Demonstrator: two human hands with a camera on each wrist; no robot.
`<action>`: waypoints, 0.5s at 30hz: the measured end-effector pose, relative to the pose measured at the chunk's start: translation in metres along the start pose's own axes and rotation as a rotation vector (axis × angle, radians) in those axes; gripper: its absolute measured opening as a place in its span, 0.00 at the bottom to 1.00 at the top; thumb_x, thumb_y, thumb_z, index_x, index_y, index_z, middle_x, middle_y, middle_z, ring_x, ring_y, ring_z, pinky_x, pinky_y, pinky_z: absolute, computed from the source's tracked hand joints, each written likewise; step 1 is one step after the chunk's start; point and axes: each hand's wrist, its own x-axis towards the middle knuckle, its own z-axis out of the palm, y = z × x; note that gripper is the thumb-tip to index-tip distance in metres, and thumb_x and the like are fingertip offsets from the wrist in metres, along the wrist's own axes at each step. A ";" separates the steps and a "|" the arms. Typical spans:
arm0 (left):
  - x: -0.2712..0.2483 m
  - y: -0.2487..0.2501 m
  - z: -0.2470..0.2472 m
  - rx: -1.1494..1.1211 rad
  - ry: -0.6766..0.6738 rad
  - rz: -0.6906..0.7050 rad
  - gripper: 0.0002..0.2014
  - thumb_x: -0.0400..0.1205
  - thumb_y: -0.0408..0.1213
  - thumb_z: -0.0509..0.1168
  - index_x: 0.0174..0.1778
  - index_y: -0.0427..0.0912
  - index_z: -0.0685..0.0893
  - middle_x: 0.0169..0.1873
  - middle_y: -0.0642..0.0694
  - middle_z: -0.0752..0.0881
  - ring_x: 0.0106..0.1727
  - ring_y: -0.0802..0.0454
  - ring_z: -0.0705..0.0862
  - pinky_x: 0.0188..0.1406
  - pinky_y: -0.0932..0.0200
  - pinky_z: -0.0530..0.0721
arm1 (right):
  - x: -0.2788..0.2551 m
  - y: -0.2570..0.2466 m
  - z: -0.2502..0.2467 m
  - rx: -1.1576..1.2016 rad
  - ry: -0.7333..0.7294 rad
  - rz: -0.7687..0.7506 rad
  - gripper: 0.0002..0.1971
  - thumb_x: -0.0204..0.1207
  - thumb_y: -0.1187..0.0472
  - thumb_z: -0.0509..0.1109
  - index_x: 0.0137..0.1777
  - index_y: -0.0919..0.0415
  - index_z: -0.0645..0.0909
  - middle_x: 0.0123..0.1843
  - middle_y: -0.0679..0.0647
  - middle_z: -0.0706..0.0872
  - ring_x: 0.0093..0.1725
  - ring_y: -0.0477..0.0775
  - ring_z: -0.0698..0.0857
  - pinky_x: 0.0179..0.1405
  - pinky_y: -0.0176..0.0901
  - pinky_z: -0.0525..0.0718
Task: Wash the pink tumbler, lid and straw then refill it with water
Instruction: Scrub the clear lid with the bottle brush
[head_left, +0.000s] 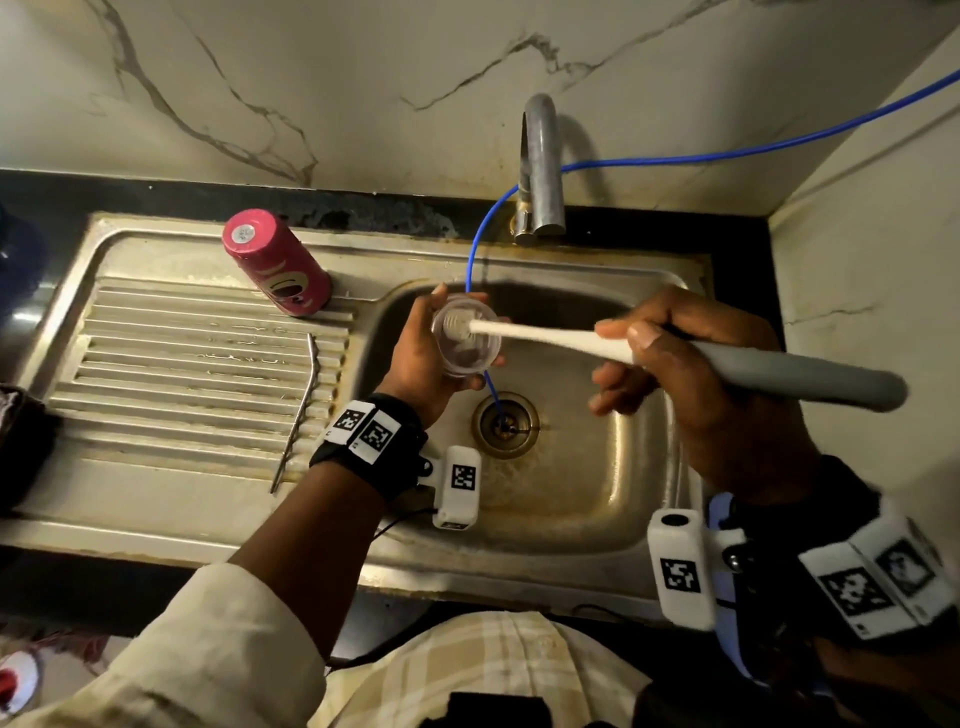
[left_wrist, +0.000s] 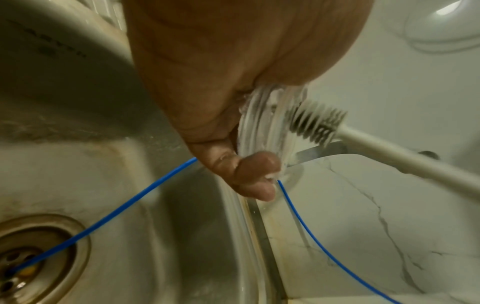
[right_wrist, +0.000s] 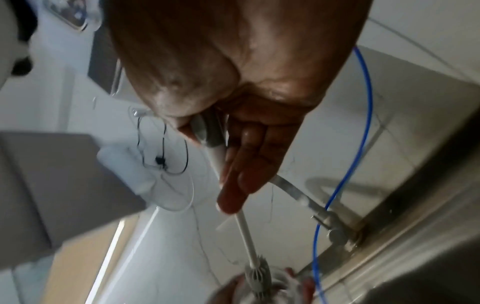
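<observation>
**Scrubbing the lid over the basin**

Your left hand (head_left: 421, 358) holds the clear round plastic lid (head_left: 466, 335) over the steel sink basin (head_left: 587, 467), fingers curled round its rim, with the face turned up toward you. Your right hand (head_left: 691, 358) is closed round the long bottle brush with the white shaft and grey grip (head_left: 675, 353), and its bristled head sits against the lid's face. The left wrist view shows the lid edge-on, pinched at the rim by wet fingertips (left_wrist: 257, 164).

The lid looks light, thin and stiff, and probably slick with suds. Keep your hold on the rim, not the face, so the brush has room; I judge that a hard push from the brush could tip it out of your fingers, so brace it from behind with your palm.

The pink cylindrical tumbler with a cartoon print (head_left: 278, 262) stands upside down on the ridged steel draining board (head_left: 171, 364), well apart from your hands. It should be rigid and easy to take round the body. The thin bent metal straw (head_left: 301, 410) lies across the ridges nearer you; it is slender, so pick it up near the middle.

A thin blue tube (head_left: 475, 249) runs past the chrome tap (head_left: 540, 166) down into the drain (head_left: 506, 423), just beside the lid; mind you don't snag it.
</observation>
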 end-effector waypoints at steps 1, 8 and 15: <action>0.001 0.000 0.001 -0.003 0.003 -0.004 0.29 0.91 0.59 0.49 0.71 0.42 0.83 0.55 0.37 0.90 0.45 0.39 0.89 0.24 0.59 0.80 | 0.001 0.001 0.001 -0.022 0.039 -0.005 0.11 0.86 0.59 0.64 0.51 0.59 0.89 0.38 0.60 0.91 0.32 0.57 0.93 0.32 0.42 0.88; 0.000 -0.004 0.004 0.065 0.042 -0.018 0.27 0.91 0.58 0.50 0.70 0.45 0.85 0.59 0.36 0.92 0.45 0.39 0.89 0.24 0.59 0.80 | -0.002 0.001 -0.005 0.017 -0.009 0.011 0.12 0.85 0.61 0.64 0.49 0.65 0.88 0.35 0.62 0.90 0.28 0.60 0.91 0.27 0.45 0.87; -0.001 -0.005 0.000 0.055 0.077 -0.019 0.28 0.90 0.59 0.52 0.73 0.44 0.84 0.62 0.34 0.91 0.45 0.41 0.88 0.25 0.58 0.81 | -0.013 0.007 -0.001 0.001 -0.042 0.032 0.12 0.85 0.61 0.64 0.48 0.67 0.85 0.35 0.63 0.89 0.26 0.58 0.89 0.25 0.39 0.84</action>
